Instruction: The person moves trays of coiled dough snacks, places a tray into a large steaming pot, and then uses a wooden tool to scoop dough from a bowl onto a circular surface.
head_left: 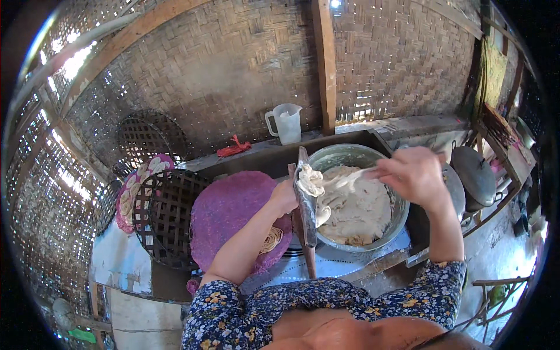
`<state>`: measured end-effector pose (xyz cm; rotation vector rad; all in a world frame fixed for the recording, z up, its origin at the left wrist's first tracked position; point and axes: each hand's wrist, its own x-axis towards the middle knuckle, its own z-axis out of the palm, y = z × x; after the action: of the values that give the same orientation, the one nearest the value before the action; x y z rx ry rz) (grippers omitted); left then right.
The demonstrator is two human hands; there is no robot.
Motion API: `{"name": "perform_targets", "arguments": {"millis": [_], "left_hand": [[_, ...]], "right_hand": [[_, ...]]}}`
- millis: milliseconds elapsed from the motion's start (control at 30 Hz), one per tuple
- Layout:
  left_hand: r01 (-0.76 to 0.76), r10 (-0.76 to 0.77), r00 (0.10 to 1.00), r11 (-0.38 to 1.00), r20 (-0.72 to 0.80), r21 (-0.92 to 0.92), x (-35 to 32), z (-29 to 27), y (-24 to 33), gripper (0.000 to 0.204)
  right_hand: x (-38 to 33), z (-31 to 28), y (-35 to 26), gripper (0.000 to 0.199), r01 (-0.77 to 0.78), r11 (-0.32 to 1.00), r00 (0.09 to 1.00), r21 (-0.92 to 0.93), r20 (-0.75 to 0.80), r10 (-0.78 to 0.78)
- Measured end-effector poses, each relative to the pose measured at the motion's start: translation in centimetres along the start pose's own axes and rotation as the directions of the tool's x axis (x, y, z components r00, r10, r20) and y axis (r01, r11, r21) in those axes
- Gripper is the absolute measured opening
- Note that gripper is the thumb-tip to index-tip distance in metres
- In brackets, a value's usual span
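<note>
My right hand (411, 175) is closed around a pale spoon (353, 178), whose end is smeared with dough. It is over a large metal basin (398, 224) of thick, greyish-white dough (361, 207). At the basin's left side stands a narrow grey tool with wooden parts (307, 213); its exact kind I cannot make out. A lump of dough (310, 179) sits at its upper part, near the spoon. My left hand (284, 195) is closed on the tool's left side, partly hidden behind it. Below that forearm, thin strands lie coiled (271, 240) on a round purple mat (227, 210).
A dark open-weave basket (169, 219) stands left of the mat. Behind are a translucent measuring jug (287, 123) and a red plastic bag (234, 147). Lidded pots (471, 175) stand at the right. A woven bamboo wall (245, 70) closes off the back.
</note>
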<state>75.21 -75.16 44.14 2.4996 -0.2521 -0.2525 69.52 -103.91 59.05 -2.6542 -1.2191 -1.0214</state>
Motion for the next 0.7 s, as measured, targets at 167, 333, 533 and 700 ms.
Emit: {"name": "perform_targets", "arguments": {"millis": [167,333,533,700], "left_hand": [[-0.017,0.017,0.999,1.000,-0.043,0.008,0.6,2.0,0.2,0.043],[-0.073,0.076,0.996,0.994,-0.035,0.076,1.2,1.7,0.8,0.042],[-0.016,0.015,1.000,0.996,0.013,0.089,0.2,-0.1,4.7,0.049],[0.005,-0.005,0.999,1.000,-0.038,-0.006,0.9,0.0,-0.8,0.041]], "right_hand": [[-0.9,1.4,1.9,0.018,-0.127,0.991,0.983,0.043,-0.129,0.132],[0.0,1.0,1.8,0.018,-0.062,0.995,0.998,0.080,0.018,0.061],[1.8,4.4,-1.7,0.020,0.229,0.973,0.973,0.028,-0.008,-0.229],[-0.8,3.1,0.9,0.020,-0.044,0.992,0.990,0.116,-0.125,0.058]]}}
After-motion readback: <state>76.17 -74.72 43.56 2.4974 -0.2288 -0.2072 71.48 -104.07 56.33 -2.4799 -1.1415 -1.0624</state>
